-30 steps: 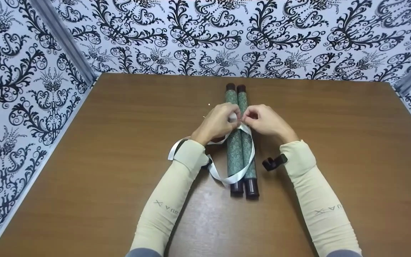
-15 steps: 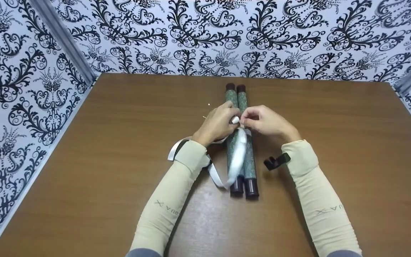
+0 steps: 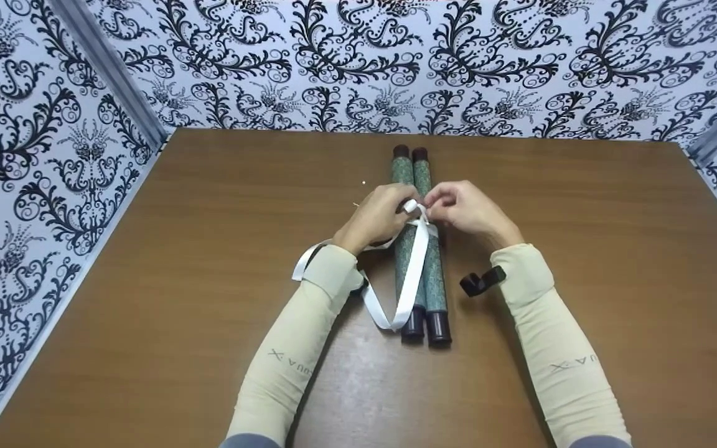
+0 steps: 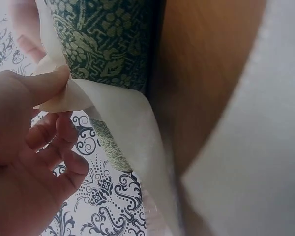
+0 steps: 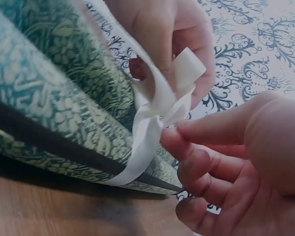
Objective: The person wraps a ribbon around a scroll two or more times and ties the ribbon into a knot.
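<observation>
A scroll rolled from both ends lies lengthwise on the table, in green patterned brocade with dark end knobs. White ribbon wraps its middle, crossing into a knot or loop on top, as the right wrist view shows. My left hand pinches the ribbon between thumb and fingers on the left side; a short folded end sticks up there. From the right, my right hand has thumb and index finger together at the ribbon's crossing, pinching it. A long tail hangs toward me over the scroll and back under my left wrist.
The brown wooden table extends around the scroll. Behind and to the left stand walls covered in black-and-white patterned paper. A black strap end juts from my right cuff. Tiny pale specks lie left of the scroll.
The ribbon's long tail, earlier a wide loop over the right roll, has swung left and now hangs straighter from the crossing. A folded ribbon end now shows by my left fingers.
</observation>
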Available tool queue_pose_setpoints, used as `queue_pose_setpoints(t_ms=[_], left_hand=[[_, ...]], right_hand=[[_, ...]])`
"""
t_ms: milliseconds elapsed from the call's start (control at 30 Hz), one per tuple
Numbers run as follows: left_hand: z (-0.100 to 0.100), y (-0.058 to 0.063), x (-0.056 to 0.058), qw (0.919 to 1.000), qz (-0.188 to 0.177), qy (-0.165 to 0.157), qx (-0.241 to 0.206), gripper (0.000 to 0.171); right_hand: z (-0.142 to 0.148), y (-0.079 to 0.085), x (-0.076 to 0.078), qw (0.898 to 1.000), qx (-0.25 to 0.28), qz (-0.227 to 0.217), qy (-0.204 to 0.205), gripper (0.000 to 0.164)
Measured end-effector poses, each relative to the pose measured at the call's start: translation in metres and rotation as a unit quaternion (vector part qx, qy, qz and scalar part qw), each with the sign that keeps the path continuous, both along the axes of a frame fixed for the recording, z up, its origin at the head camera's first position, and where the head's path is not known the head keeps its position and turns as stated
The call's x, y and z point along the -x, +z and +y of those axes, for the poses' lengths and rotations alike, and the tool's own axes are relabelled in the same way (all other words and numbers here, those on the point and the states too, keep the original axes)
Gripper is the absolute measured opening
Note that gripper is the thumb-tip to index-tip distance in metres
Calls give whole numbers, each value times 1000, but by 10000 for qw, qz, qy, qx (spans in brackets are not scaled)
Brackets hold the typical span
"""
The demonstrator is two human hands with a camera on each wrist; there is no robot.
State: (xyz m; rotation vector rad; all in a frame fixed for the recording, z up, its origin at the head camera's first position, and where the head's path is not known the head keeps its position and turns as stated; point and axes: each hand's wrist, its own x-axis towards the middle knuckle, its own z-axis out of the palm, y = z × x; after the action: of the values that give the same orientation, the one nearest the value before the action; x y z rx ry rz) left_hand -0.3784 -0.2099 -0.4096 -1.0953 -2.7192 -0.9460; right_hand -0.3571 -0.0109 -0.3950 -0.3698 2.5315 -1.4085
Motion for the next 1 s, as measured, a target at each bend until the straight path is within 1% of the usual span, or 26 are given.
queue_pose_setpoints(t_ms=[100,200,367,533,667,767,833,1000], left_hand=[[-1,-1,1,10000,-78,13,-39,13],[-1,-1,1,9999,-151,34,-74,14],[-1,0,0,9997,-219,24,-99,13],[-5,2,2,9995,-235,-110,-178,10],[-9,6,1,9976,-537,-336,-281,12],[-10,10,0,9961,-711,-438,-293,17],[-10,11,0,9963,-668,-432,-325,18],[-10,12,1,9979,-297,-299,-491,14]], right_hand=[[-1,-2,1,9995,-297,110,95,23],[-1,-4,2,9987,-414,235,167,26],[-3,-6,2,9971,-521,500,238,18],[-3,-7,1,9949,-675,723,197,8],[-1,-8,2,9931,-755,878,193,6],[0,-8,2,9915,-813,998,206,6],[0,-8,2,9905,-847,1066,208,6],[3,-7,3,9873,-925,1262,266,8]])
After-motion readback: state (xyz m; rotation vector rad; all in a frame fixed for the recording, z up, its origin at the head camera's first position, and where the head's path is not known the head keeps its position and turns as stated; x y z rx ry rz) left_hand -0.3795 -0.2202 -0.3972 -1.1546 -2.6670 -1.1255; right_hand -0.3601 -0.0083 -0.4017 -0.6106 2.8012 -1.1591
